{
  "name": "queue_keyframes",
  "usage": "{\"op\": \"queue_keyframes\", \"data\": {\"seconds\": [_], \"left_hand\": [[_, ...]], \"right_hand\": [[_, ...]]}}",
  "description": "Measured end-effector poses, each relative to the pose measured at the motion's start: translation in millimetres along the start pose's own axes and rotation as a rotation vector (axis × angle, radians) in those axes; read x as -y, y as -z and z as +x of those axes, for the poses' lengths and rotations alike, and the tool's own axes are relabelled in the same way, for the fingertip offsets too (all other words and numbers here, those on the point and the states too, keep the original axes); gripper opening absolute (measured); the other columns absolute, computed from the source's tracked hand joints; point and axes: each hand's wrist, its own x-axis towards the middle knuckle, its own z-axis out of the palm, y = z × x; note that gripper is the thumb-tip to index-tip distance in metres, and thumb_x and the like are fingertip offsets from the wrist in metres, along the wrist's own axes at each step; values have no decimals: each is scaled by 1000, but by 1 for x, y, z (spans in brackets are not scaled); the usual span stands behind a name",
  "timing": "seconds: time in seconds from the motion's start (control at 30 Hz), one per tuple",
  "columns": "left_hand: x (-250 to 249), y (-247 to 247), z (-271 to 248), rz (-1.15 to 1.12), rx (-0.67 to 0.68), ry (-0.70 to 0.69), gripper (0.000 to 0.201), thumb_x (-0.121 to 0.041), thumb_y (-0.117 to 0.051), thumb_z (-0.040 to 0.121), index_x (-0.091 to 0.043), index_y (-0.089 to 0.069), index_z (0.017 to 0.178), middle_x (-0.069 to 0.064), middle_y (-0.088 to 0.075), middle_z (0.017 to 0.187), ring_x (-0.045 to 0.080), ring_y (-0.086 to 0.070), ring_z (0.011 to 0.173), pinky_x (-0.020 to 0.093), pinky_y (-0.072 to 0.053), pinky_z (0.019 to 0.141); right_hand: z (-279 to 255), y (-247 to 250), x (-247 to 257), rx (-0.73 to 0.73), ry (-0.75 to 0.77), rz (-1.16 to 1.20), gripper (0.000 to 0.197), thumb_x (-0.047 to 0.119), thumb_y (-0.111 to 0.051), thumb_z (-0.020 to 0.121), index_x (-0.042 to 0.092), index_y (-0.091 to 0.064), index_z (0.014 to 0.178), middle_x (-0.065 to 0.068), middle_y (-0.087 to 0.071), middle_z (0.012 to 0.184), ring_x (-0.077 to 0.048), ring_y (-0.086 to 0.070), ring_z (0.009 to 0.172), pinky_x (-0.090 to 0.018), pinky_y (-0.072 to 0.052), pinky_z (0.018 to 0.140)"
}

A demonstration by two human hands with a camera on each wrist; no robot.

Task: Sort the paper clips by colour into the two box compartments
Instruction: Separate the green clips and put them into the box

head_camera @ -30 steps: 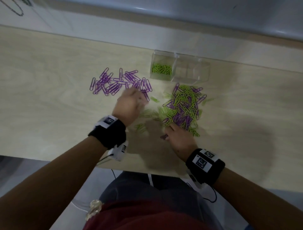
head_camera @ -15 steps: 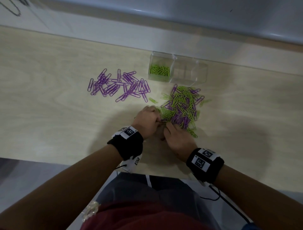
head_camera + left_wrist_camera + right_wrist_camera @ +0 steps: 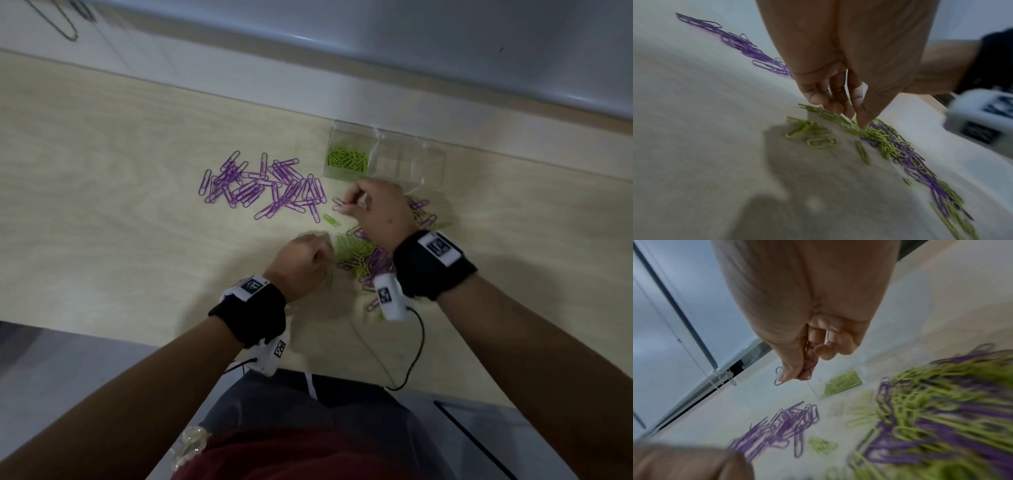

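Note:
A clear two-compartment box [image 3: 428,164] stands at the back; its left compartment holds green clips [image 3: 347,159], and no clips show in the right one. Sorted purple clips [image 3: 260,188] lie spread to the box's left. A mixed green and purple pile [image 3: 366,260] lies in front of the box. My right hand [image 3: 346,205] hovers between the purple spread and the box, pinching purple clips [image 3: 807,368] between thumb and fingers. My left hand [image 3: 325,255] is at the mixed pile's left edge, its bunched fingertips [image 3: 846,112] down on green clips [image 3: 818,128]; a grip is not discernible.
A lone green clip [image 3: 332,219] lies under the right hand. A black cable [image 3: 418,349] loops from the right wrist camera over the table's front edge. A wall and window frame run behind the box. Bare wood stretches left and right of the clips.
The right hand has lifted from the near side of the mixed pile and moved up towards the purple spread with purple clips. The left hand came back from that spread to the pile's left edge.

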Motion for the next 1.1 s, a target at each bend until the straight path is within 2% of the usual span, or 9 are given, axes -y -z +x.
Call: {"op": "queue_keyframes", "data": {"seconds": [0.1, 0.2, 0.37, 0.43, 0.57, 0.7, 0.8, 0.97, 1.1], "left_hand": [[0, -19, 1, 162, 50, -8, 20, -18, -46, 69, -6, -62, 74, 14, -61, 79, 29, -56, 78, 32, -48, 66], [-7, -32, 3, 317, 122, 93, 17, -17, -56, 74, -3, -63, 80, 19, -61, 87, 38, -59, 84, 42, -51, 70], [-16, -30, 3, 378, 100, 60, 20, -14, -54, 77, 1, -62, 86, 21, -61, 94, 37, -57, 85, 39, -45, 69], [-15, -30, 1, 418, 102, 6, 27, -21, -43, 80, 0, -59, 85, 20, -58, 92, 36, -55, 81, 39, -45, 66], [-3, -28, -1, 482, 135, -61, 28, -18, -59, 76, 2, -61, 95, 21, -62, 100, 38, -59, 85, 45, -54, 70], [12, 4, -2, 405, 40, -91, 28, -12, -56, 77, 4, -59, 99, 25, -63, 90, 40, -61, 78, 41, -54, 65], [24, 37, 2, 364, -74, -2, 11, -8, -56, 82, 2, -55, 86, 24, -58, 82, 39, -56, 72, 39, -45, 59], [49, 57, 16, 334, -143, 114, 25, -24, -42, 86, -3, -56, 92, 19, -58, 91, 36, -54, 83, 38, -43, 66], [34, 37, 17, 346, -186, 23, 23, -21, -52, 86, -2, -60, 95, 18, -56, 96, 35, -53, 87, 39, -48, 76]], "right_hand": [[31, -16, 7, -26, -39, 125, 14, 14, -78, 75, 8, -65, 75, -2, -66, 74, 6, -53, 56, -8, -42, 57], [46, -32, 6, -4, -99, 257, 13, 7, -78, 74, 5, -65, 74, -18, -68, 76, -18, -62, 66, -26, -53, 65], [49, -38, 0, 48, -126, 304, 12, 5, -73, 79, -1, -69, 89, -18, -71, 87, -21, -67, 80, -15, -52, 68], [48, -32, -10, 64, -117, 152, 10, 6, -69, 81, 4, -70, 91, -11, -71, 88, -18, -65, 81, -21, -53, 74], [37, -20, -30, 122, -34, -167, 18, 3, -60, 84, 12, -70, 95, -3, -68, 93, -10, -60, 77, -25, -50, 77], [19, -22, -35, 284, 218, -396, 27, 13, -62, 86, 10, -66, 113, -5, -58, 110, -22, -53, 103, -36, -44, 88], [1, -28, -39, 284, 371, -462, 23, 10, -56, 88, 4, -65, 108, -10, -59, 104, -28, -52, 97, -43, -49, 78], [-32, -23, -59, 331, 497, -504, 45, -10, -60, 71, 14, -69, 108, -4, -64, 103, -25, -56, 94, -32, -40, 77], [-56, 8, -74, 20, 295, -303, 36, -14, -56, 77, 6, -70, 105, -10, -66, 100, -14, -52, 88, -21, -42, 80]]}}
